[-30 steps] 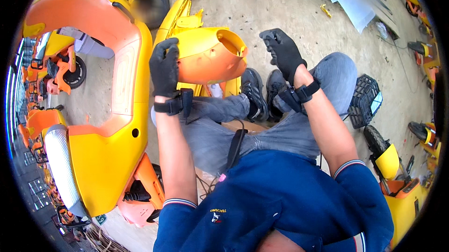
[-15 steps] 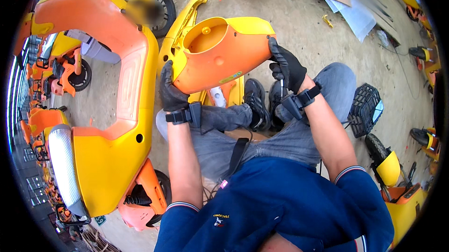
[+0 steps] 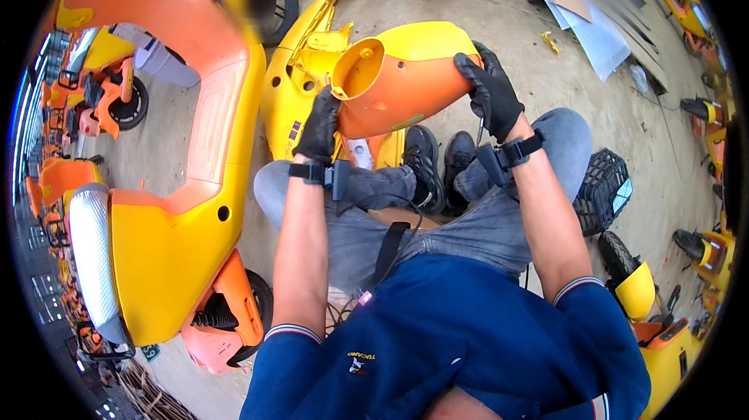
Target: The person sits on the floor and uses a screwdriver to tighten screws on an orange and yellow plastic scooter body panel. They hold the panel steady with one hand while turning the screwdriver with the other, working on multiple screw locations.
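Note:
In front of me I hold up an orange and yellow scooter body panel, a curved shell with an oval opening facing left. My left hand, in a black glove, grips its left end near the opening. At the right end my gloved right hand clasps the edge, thumb on the near face and fingers behind. A thin metal shaft sticks down from the right palm; its kind cannot be made out. Below and behind the panel lies a larger yellow body piece on the floor, partly covered by the panel and my left hand.
A big yellow and orange scooter stands close on my left. A black plastic crate sits by my right knee, with another yellow scooter behind it. Flat sheets and planks lie at the far right.
The panel has moved slightly right and turned, so its opening now faces more to the left. Both hands have gone along with it, still holding its ends.

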`<state>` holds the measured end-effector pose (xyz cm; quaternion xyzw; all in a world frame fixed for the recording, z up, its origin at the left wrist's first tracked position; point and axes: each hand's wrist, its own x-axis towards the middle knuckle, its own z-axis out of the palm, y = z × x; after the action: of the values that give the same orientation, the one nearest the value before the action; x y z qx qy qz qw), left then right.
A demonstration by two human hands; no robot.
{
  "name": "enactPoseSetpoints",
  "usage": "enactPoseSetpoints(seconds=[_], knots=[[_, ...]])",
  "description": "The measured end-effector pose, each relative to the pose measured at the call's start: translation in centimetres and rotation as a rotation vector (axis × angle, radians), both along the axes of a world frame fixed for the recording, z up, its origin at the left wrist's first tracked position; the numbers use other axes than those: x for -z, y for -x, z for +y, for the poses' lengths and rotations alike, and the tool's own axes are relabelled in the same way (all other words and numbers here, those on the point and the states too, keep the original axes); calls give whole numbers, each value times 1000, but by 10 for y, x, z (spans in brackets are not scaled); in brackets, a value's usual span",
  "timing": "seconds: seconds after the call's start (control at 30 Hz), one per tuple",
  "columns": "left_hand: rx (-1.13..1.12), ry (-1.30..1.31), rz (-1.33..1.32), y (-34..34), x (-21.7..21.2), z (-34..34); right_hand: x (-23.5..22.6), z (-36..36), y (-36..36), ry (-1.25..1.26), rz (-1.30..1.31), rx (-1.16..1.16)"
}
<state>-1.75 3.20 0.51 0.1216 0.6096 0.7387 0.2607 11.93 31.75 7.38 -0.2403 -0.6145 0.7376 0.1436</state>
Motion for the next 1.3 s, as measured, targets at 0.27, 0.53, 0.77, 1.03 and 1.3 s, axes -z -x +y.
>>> enactPoseSetpoints(seconds=[0.27,0.53,0.77,1.03,1.3], knots=[[-231,71,243,-15,-10,26,25,-14,13,-515,-46,21],[208,486,765,-47,1,21,35,-28,31,-534,-110,-233],[-71,-379,-755,-46,47,38,50,-23,40,-612,-285,6],[-29,-684,-754,-45,30,46,35,-10,23,-134,-177,49],[-100,-839,-783,-48,61,59,6,-56,-5,14,-110,-108]])
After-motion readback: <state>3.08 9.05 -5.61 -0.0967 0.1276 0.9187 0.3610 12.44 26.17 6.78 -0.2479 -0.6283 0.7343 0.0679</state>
